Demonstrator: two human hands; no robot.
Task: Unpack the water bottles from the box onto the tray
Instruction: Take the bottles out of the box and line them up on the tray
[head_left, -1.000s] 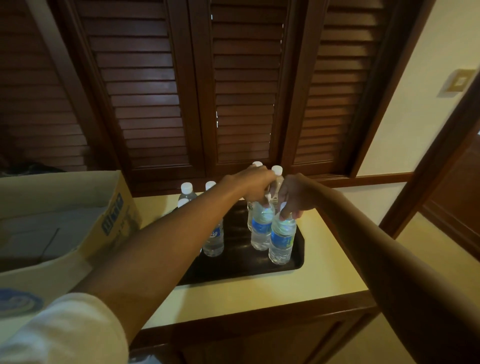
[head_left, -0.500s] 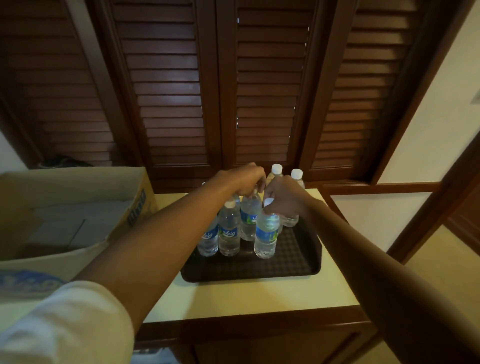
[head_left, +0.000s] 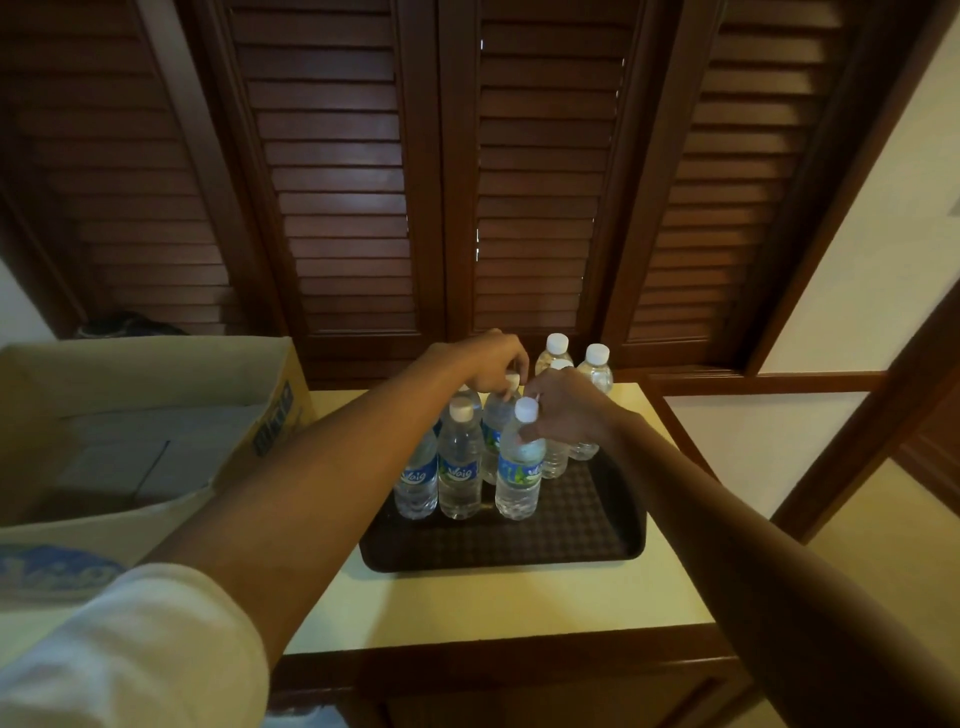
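Several clear water bottles with blue labels and white caps stand upright on a dark tray (head_left: 571, 535) on the cream countertop. My left hand (head_left: 485, 361) pinches the cap of a middle-row bottle (head_left: 496, 421). My right hand (head_left: 563, 410) grips the neck of the front right bottle (head_left: 519, 475), which stands on the tray. Two more bottles (head_left: 460, 467) stand in front at the left, and others (head_left: 595, 369) stand at the back right. The open cardboard box (head_left: 260, 415) sits to the left; no bottles show inside it.
Dark wooden louvred doors (head_left: 467, 182) rise right behind the counter. The countertop (head_left: 493, 603) ends in a wooden edge close to me. To the right are a cream wall and a wooden door frame (head_left: 857, 441).
The view has shifted so the tray sits more central. Both hands have stayed on bottle tops, and the bottles now stand grouped closer together on the tray.
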